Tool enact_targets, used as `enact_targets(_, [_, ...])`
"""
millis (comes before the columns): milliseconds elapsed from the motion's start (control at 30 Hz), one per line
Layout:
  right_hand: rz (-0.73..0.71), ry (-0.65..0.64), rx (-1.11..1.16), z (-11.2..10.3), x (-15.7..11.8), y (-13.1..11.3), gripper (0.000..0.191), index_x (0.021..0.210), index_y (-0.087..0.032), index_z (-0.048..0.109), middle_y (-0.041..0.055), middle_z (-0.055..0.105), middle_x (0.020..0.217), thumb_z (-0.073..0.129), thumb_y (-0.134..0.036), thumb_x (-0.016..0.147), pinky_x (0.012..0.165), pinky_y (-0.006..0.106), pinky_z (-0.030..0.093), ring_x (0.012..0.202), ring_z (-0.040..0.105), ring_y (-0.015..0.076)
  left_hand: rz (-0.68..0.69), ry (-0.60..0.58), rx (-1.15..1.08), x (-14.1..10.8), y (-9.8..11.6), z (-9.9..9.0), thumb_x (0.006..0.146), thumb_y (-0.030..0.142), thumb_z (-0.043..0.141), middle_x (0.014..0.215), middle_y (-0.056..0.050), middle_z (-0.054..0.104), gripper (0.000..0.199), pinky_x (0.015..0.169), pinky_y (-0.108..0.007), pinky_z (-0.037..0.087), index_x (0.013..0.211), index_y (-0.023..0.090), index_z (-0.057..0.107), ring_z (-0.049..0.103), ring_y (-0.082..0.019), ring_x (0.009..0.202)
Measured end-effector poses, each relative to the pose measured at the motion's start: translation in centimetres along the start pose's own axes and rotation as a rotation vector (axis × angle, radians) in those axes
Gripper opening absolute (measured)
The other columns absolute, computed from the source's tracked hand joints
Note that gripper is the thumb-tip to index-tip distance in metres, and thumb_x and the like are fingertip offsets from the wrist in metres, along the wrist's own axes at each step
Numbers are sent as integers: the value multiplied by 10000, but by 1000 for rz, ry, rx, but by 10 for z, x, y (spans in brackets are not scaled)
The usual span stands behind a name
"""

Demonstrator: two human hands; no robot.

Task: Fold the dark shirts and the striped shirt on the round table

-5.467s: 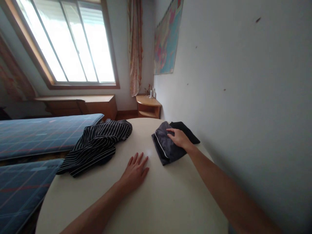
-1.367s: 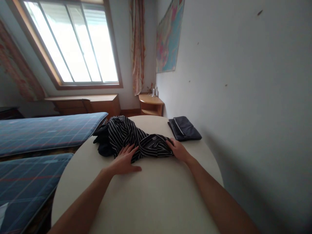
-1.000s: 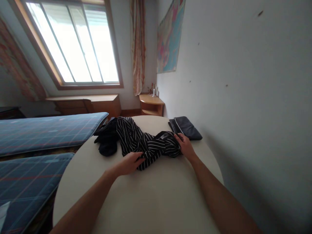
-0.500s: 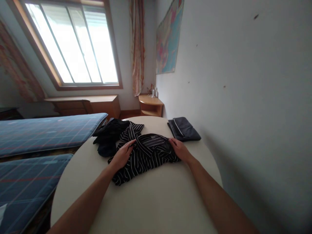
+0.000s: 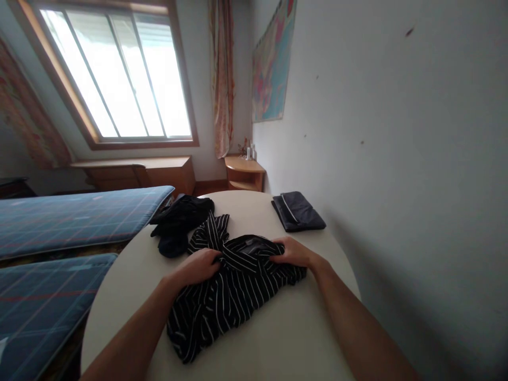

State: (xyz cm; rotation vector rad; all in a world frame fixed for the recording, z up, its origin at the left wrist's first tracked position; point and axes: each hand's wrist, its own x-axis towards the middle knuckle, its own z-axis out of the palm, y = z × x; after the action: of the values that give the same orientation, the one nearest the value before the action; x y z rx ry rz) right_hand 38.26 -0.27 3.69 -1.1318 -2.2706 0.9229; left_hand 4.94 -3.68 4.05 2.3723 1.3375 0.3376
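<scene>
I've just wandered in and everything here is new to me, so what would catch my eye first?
Probably the black-and-white striped garment on the pale round table, with the left hand and right hand on it at either side of its opening. Next, perhaps, the bright window at upper left. Then the neatly folded dark cloth near the table's far right edge, beside the wall.

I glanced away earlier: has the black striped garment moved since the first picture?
Yes. Against the round table, the black striped garment has moved right from the left edge and toward the near side.
</scene>
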Motion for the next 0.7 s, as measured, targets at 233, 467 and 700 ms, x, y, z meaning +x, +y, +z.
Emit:
enact_targets(233, [13,310,181,-5,-2,-3,417,970,-142,732,35,741,885,703,-514,784,748,321,523,821,672,231,-64,449,-349,2,2,-10,855,451,465,836,-42,710,374,779,-321,507,850,172,715,636,-238,815])
enact_targets(467, [-77,317,-53,7,6,7,699,1365,-199,523,110,623,1303,715,-543,787,1059,447,424,1175,588,270,-115,348,-100,15,-20,1,930,352,347,1206,-73,684,434,1052,-372,413,1156,201,685,599,-254,1157])
enact_targets(700, [-72,145,-17,2,-2,12,988,1465,-223,429,118,535,1427,848,-528,623,1124,428,368,1279,529,274,-173,192,-317,5,-24,-1,925,449,378,953,-68,753,416,917,-365,495,909,207,717,675,-269,941])
